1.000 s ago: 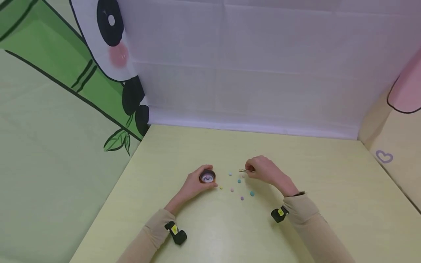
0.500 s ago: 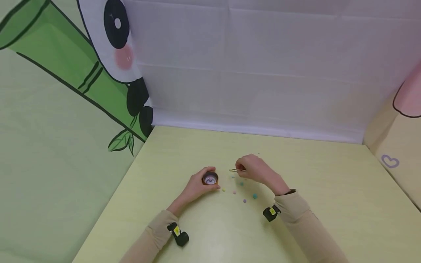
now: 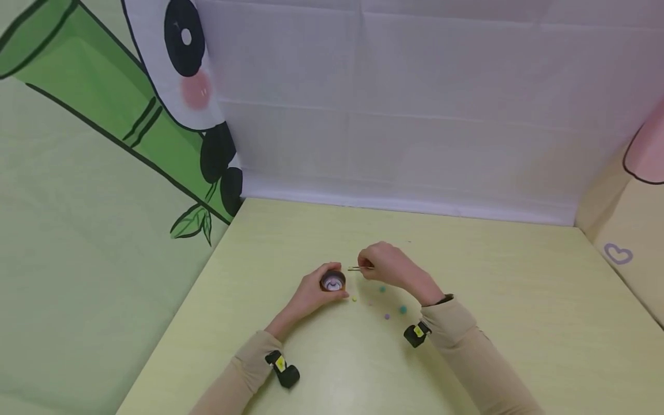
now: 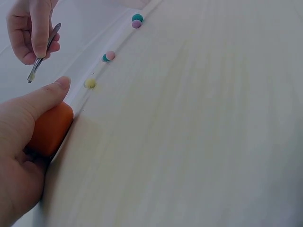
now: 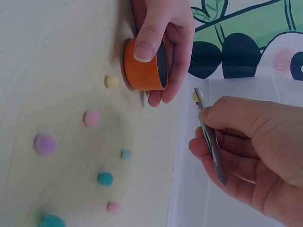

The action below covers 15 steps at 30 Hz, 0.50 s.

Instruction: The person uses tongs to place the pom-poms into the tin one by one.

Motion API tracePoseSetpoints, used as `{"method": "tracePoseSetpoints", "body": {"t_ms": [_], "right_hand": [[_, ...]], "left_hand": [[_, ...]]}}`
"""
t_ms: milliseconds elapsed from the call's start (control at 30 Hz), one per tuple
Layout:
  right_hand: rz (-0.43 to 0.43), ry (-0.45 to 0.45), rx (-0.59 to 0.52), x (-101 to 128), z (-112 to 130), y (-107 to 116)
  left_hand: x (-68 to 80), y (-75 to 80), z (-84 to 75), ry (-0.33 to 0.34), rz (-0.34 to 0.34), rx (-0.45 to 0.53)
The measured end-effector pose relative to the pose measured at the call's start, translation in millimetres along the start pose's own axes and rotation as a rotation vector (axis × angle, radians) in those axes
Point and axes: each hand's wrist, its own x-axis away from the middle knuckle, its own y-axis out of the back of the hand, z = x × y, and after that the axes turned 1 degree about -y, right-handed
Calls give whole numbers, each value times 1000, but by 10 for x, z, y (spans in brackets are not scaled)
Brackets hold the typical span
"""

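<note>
My left hand point(image 3: 314, 290) grips a small orange cup point(image 3: 332, 281) that stands on the pale yellow table point(image 3: 493, 300), thumb on its near side point(image 5: 144, 49). My right hand point(image 3: 383, 264) pinches metal tweezers point(image 5: 211, 142) just right of the cup and a little above the table. The tweezer tips point(image 3: 354, 268) point at the cup's rim and hold a tiny pale yellow ball point(image 5: 194, 96). Several small pom-poms lie on the table below my right hand: a yellow one point(image 5: 112, 81) beside the cup, a pink one point(image 5: 91, 117), a purple one point(image 5: 45, 144), teal ones point(image 5: 105, 178).
White cloth point(image 3: 415, 115) hangs behind the table; a panda and bamboo print point(image 3: 104, 115) covers the left wall. The table's left edge point(image 3: 176, 311) runs close to my left forearm. A black wrist camera sits on each sleeve point(image 3: 282, 369) point(image 3: 417, 333).
My right hand has carried the tweezers left, from above the scattered pom-poms to beside the cup's rim. My left hand keeps its grip on the cup.
</note>
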Motion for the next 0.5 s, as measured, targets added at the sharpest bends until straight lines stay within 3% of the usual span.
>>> {"method": "tracePoseSetpoints", "body": {"t_ms": [500], "right_hand": [[26,55,-24,-129,182,-52]], "left_hand": [[25,10,-32,-1,9,-11]]}}
